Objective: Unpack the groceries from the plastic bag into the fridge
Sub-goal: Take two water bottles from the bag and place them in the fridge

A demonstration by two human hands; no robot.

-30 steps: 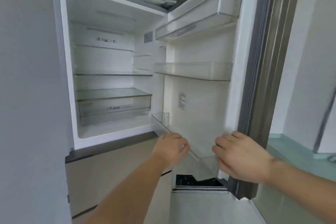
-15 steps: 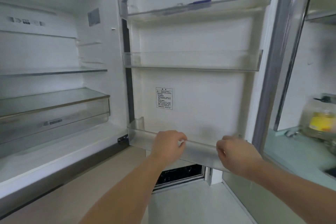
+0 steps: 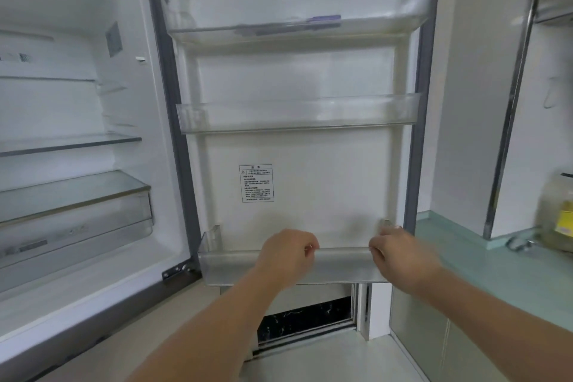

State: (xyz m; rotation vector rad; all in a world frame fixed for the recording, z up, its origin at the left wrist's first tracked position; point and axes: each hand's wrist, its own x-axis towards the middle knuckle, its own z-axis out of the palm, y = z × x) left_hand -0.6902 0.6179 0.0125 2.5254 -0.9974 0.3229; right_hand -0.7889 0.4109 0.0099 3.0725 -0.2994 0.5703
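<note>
Fridge (image 3: 93, 102) door bin (image 3: 229, 267) runs left-right; left hand (image 3: 286, 257) and right hand (image 3: 400, 257) grip its rim.

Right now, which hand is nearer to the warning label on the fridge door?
Left. The left hand grips the bottom door bin's rim just below the warning label; the right hand grips it farther right.

- The fridge (image 3: 80, 121) stands open, its door (image 3: 297, 77) swung wide to face the camera.
- Left hand (image 3: 286, 260) and right hand (image 3: 400, 257) both grip the front rim of the lowest clear door bin (image 3: 341, 267).
- Two more clear door bins (image 3: 297, 115) sit above.
- A printed label (image 3: 256, 183) is stuck on the door's inner panel.
- At the right edge, a pale green counter (image 3: 483, 254) carries a yellow-labelled jug (image 3: 558, 211).
</note>
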